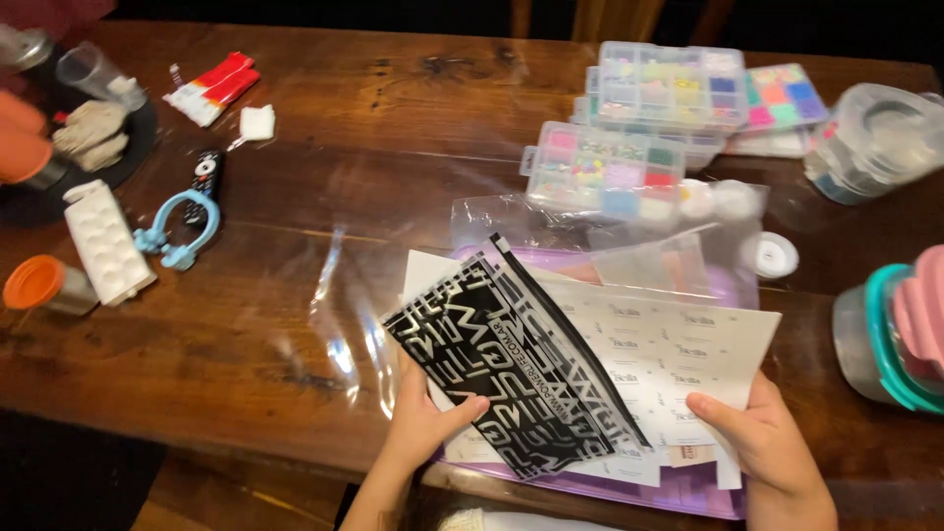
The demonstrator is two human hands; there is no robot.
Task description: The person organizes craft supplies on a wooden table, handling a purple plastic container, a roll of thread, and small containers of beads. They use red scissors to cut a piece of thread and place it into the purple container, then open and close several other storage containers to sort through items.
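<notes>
My left hand [425, 418] grips the lower left corner of a black sheet with silver lettering [511, 359], thumb on top. My right hand [762, 442] holds the right edge of a stack of white printed sheets [678, 354] that lies under the black one. Both sheets are held tilted over a purple tray [688, 492] at the near edge of the wooden table [393, 147]. A clear plastic bag [590, 231] lies just behind the sheets.
Several clear bead organiser boxes [639, 128] stand at the back right, with a round clear tub [880, 138] and a teal-lidded container [890, 339] further right. At the left lie a white tray [106, 241], an orange-capped jar [44, 285], a blue ring-shaped tool [182, 231] and a red-and-white packet [211, 88].
</notes>
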